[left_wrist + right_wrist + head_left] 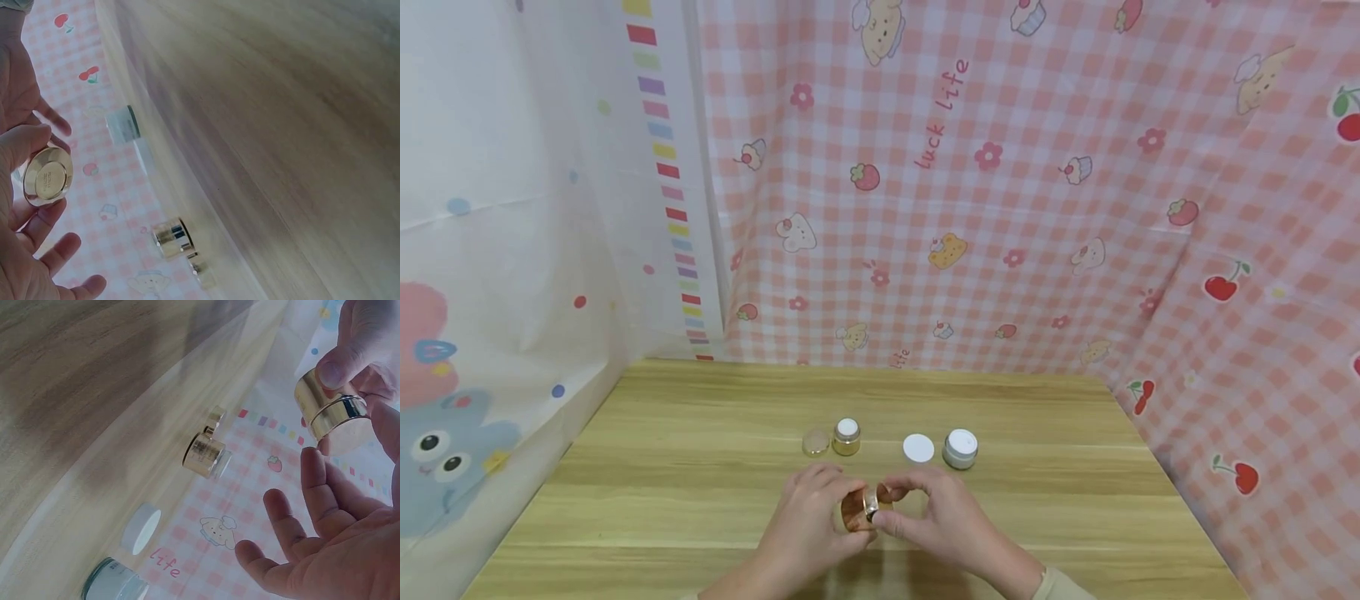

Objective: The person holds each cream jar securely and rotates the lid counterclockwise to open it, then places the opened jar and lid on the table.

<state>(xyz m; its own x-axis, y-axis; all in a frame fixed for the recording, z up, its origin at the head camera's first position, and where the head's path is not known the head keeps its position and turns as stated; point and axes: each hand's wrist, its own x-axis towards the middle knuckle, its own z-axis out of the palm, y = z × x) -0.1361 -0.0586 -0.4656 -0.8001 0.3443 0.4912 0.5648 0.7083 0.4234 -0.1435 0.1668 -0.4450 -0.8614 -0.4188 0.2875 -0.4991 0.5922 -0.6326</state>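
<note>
A gold cosmetic jar [853, 512] is held sideways above the front of the table. My left hand [807, 518] grips its base end between thumb and fingers; the jar's round gold bottom [50, 178] faces the left wrist view. At the other end, my right hand [946, 518] pinches the jar's lid [347, 434] with thumb and forefinger. Its other fingers stay spread away from the jar in the right wrist view. A shiny gold band shows between the two ends. The jar's inside is hidden.
Behind the hands, a small gold jar [847, 437] stands beside its gold lid [816, 442]. To their right are a white lid [918, 448] and a pale glass jar [961, 450] with a white top. Patterned cloths [955, 200] hang behind and at both sides of the wooden table [700, 467].
</note>
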